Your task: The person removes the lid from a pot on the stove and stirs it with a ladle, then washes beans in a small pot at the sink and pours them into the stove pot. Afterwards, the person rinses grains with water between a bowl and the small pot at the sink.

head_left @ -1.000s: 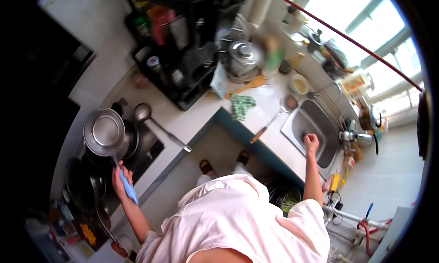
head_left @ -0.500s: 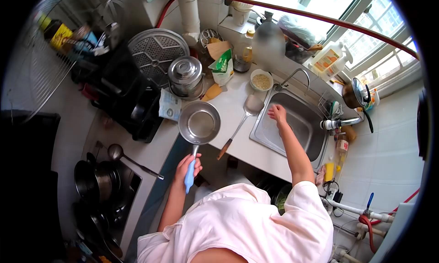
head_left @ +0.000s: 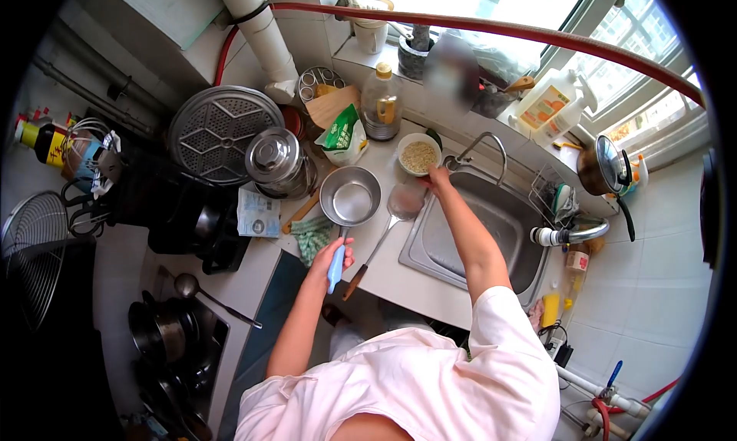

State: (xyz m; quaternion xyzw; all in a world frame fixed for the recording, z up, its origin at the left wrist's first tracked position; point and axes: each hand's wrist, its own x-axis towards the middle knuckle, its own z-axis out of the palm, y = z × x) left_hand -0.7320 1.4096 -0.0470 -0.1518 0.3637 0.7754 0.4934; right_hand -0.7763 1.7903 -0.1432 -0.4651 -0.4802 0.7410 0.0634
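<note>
My left hand [head_left: 332, 257] is closed around the light-blue handle of a small metal saucepan [head_left: 351, 197]. The pan is held over the counter edge, its inside bare. At the back of the counter stands a white bowl [head_left: 402, 151] with pale grain, perhaps oats, in it. My right hand [head_left: 437, 180] reaches past the sink to this bowl and has its fingers at the near right rim; the thumb side is partly hidden. Between my two arms lies a wok spatula [head_left: 404, 203] with a wooden handle end. A green patterned cloth [head_left: 312, 237] lies left of the pan.
The steel sink [head_left: 430, 260] with its faucet [head_left: 491, 138] is at the right. Behind the pan stand a lidded metal pot [head_left: 278, 155], a green-white bag [head_left: 343, 138] and a large bottle [head_left: 381, 107]. A ladle [head_left: 186, 286] rests by the stove at left.
My right hand has moved from above the sink to the bowl's rim. My left hand still holds the saucepan, now slightly farther right. The view has shifted, showing the green cloth.
</note>
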